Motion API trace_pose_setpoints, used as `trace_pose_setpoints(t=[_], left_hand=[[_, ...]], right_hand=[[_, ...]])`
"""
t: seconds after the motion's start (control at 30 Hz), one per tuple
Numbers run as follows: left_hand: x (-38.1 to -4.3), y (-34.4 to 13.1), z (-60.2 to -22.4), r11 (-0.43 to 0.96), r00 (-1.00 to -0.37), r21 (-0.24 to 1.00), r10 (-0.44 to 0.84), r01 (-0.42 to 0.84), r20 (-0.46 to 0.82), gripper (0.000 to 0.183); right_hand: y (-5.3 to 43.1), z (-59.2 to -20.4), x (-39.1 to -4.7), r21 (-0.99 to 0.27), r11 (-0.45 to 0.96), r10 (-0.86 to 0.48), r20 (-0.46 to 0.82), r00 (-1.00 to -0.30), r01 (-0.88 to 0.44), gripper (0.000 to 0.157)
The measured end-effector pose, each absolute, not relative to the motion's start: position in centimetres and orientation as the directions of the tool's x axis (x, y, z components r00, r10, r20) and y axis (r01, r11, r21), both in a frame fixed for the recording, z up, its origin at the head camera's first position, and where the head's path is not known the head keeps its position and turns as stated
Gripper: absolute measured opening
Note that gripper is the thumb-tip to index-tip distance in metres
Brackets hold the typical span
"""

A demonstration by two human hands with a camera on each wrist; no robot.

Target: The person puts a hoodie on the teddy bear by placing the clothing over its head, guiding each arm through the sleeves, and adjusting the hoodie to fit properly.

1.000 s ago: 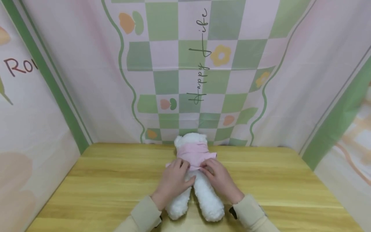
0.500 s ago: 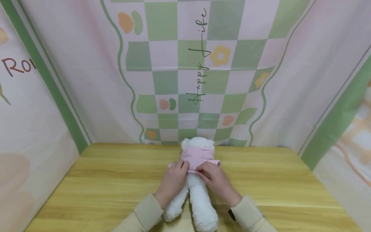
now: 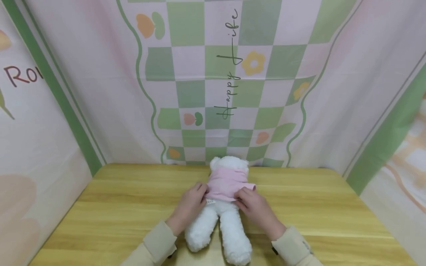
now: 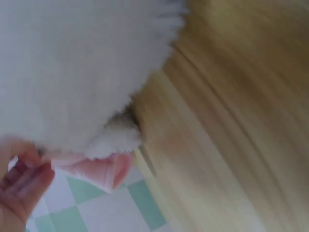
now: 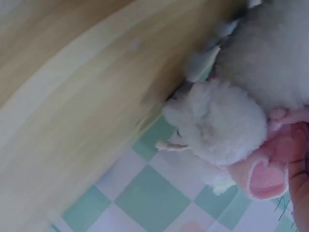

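A white plush toy [image 3: 201, 229] with round ears lies on the wooden table, its head toward the back curtain and its legs toward me. A pink shirt [image 3: 224, 183] covers its upper body. At the shirt's lower left edge my left hand [image 3: 189, 203] pinches the cloth between thumb and fingers. My right hand [image 3: 256, 207] pinches the hem on the other side. Between the hands a small white tag [image 3: 210, 201] shows just below the hem. In the right wrist view a pink sleeve opening [image 5: 268, 180] hangs beside a furry white paw [image 5: 227, 125].
The wooden table [image 3: 316, 207] extends to both sides of the toy. Behind it hangs a checkered green and white curtain [image 3: 189, 94] with lettering. More printed cloth panels [image 3: 40, 147] stand at left and right.
The toy has shifted slightly right and its legs have swung left. My hands have moved apart along the hem, and the shirt's lower edge now lies flatter, with the tag showing.
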State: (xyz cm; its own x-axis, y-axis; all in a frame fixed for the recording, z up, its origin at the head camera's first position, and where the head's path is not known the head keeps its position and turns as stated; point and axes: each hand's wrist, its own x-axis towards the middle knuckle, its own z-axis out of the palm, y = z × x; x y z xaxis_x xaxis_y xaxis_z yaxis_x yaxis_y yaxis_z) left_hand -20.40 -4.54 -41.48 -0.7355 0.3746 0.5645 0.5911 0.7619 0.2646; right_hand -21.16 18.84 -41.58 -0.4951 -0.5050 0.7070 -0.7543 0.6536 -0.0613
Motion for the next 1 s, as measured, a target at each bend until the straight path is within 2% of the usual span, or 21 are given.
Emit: trace_pose_setpoints(t=[0.13, 0.27, 0.33, 0.43, 0.5, 0.6, 0.77, 0.93, 1.0], left_hand=[[-20.5, -5.2, -41.8, 0.727, -0.705, 0.218, 0.473, 0.651, 0.528, 0.018], [-20.5, -5.4, -42.0, 0.708, -0.692, 0.214, 0.503, 0.674, 0.518, 0.019], [-20.5, -5.3, -42.1, 0.72, -0.706, 0.216, 0.494, 0.659, 0.508, 0.02], [-20.6, -4.8, -42.2, 0.764, -0.745, 0.203, 0.471, 0.613, 0.473, 0.038], [-20.8, -4.4, -42.1, 0.791, -0.768, 0.192, 0.454, 0.581, 0.451, 0.055], [-21.3, -3.6, -41.9, 0.806, -0.795, 0.207, 0.439, 0.554, 0.419, 0.07], [-21.7, -2.4, -41.8, 0.819, -0.816, 0.199, 0.448, 0.539, 0.366, 0.072], [-21.6, -1.5, -41.8, 0.845, -0.773, 0.083, 0.439, 0.528, 0.458, 0.068], [-21.4, -1.3, -41.9, 0.847, -0.745, 0.033, 0.446, 0.53, 0.496, 0.067]], right_hand=[[18.6, -41.9, -21.3, -0.033, 0.66, -0.498, 0.729, -0.47, -0.75, 0.025], [18.2, -41.9, -21.3, -0.089, 0.667, -0.502, 0.68, -0.534, -0.74, 0.023], [18.1, -41.8, -21.1, -0.129, 0.665, -0.519, 0.629, -0.579, -0.736, 0.03], [18.1, -41.8, -20.7, -0.189, 0.668, -0.527, 0.563, -0.636, -0.72, 0.046], [18.0, -41.8, -20.6, -0.212, 0.677, -0.517, 0.545, -0.66, -0.705, 0.05], [18.0, -41.9, -20.8, -0.255, 0.678, -0.48, 0.556, -0.678, -0.689, 0.037], [18.4, -42.1, -21.5, -0.331, 0.625, -0.45, 0.587, -0.673, -0.707, 0.018], [19.4, -42.4, -22.0, -0.462, 0.469, -0.491, 0.572, -0.657, -0.752, 0.016], [19.6, -42.4, -22.0, -0.476, 0.436, -0.514, 0.565, -0.646, -0.764, 0.017]])
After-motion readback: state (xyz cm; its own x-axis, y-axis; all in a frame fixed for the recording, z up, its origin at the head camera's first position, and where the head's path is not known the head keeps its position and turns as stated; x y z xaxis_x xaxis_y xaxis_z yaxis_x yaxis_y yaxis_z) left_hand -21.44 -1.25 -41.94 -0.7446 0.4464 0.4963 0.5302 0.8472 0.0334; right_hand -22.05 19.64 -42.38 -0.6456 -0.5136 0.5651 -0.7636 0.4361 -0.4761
